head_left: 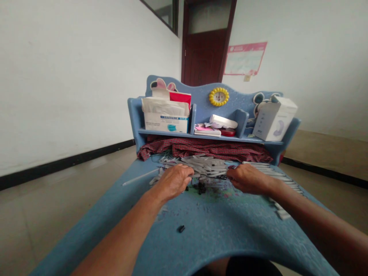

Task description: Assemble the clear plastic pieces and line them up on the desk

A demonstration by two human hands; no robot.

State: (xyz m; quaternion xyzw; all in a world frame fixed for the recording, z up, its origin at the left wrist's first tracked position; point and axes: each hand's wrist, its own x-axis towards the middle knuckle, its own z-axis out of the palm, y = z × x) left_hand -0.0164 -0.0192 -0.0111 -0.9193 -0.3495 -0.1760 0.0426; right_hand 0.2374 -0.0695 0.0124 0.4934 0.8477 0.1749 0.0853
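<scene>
My left hand (176, 179) is at the near left side of a pile of thin grey strips (205, 165), its fingers curled with the tips pressed together. At the pile's right side my right hand (244, 178) is closed, thumb against fingers. What either hand holds is too small or hidden to make out. Between the hands lies a little heap of small black pieces (200, 188). One more black piece (181, 229) lies alone nearer to me. Past my right wrist, slim grey-white rods (276, 173) lie side by side in a row.
The blue desk (212, 237) has a curved front edge. A mask box (166, 117), papers (207, 131), a red tin (228, 132) and a white box (274, 119) stand on its rear shelf. Checked cloth (207, 148) lies beneath. A pale rod (140, 177) lies left.
</scene>
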